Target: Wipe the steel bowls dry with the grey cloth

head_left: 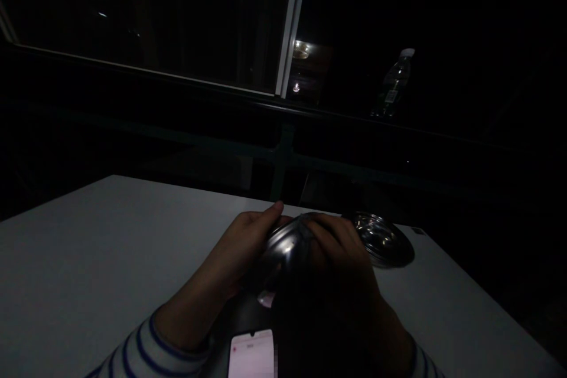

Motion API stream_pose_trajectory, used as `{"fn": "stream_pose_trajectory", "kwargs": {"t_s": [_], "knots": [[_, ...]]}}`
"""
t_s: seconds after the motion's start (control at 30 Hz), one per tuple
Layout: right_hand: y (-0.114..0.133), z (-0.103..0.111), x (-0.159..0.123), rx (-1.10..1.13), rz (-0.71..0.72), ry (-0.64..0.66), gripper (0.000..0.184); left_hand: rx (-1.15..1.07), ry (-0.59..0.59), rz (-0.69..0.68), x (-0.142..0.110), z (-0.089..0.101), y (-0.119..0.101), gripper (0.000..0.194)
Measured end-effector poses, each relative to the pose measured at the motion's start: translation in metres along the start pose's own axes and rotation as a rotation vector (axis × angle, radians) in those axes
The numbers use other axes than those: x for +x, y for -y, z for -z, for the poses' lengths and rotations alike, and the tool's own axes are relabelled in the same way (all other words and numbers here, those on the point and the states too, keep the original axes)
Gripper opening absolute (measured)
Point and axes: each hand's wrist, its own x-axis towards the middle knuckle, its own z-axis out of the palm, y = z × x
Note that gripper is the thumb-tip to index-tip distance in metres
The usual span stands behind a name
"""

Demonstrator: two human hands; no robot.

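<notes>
The scene is very dark. Both my hands meet over a shiny metal bowl [283, 245] held above a white table [88, 260]. My left hand [241, 248] grips the bowl's left side, fingers curled round its rim. My right hand [341, 254] covers the bowl's right side with its fingers bent over the top. A second metal bowl [385, 239] stands on the table just right of my right hand. Both wrists show striped sleeves.
A lit phone screen [251, 354] lies at the table's near edge, under my forearms. A plastic water bottle [396, 82] stands on a dark ledge at the back right. A window frame [290, 23] rises behind. The table's far edge drops into darkness.
</notes>
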Motion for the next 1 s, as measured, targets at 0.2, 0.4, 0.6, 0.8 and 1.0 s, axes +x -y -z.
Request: {"fn": "stream_pose_trajectory", "kwargs": {"t_s": [0.2,0.4,0.6,0.8,1.0], "knots": [[0.0071,-0.0055,-0.003,0.015,0.2,0.017,0.03,-0.041,-0.036,0.037,-0.0007,-0.0003,-0.0015,0.039],[0.0038,-0.0016,-0.002,0.025,0.125,-0.025,0.024,-0.017,-0.062,0.022,-0.0013,-0.0022,-0.0033,0.036],[0.0083,-0.0008,-0.0019,-0.007,0.252,0.029,0.024,-0.013,-0.056,0.017,0.0011,-0.0013,-0.002,0.036],[0.0036,0.0005,-0.0012,0.011,0.165,-0.031,0.024,0.04,-0.06,-0.018,-0.0004,-0.0004,-0.0021,0.035],[0.0079,-0.0023,-0.0021,-0.001,0.244,-0.018,0.022,0.053,-0.093,-0.001,-0.0003,-0.0007,-0.0026,0.038]]}}
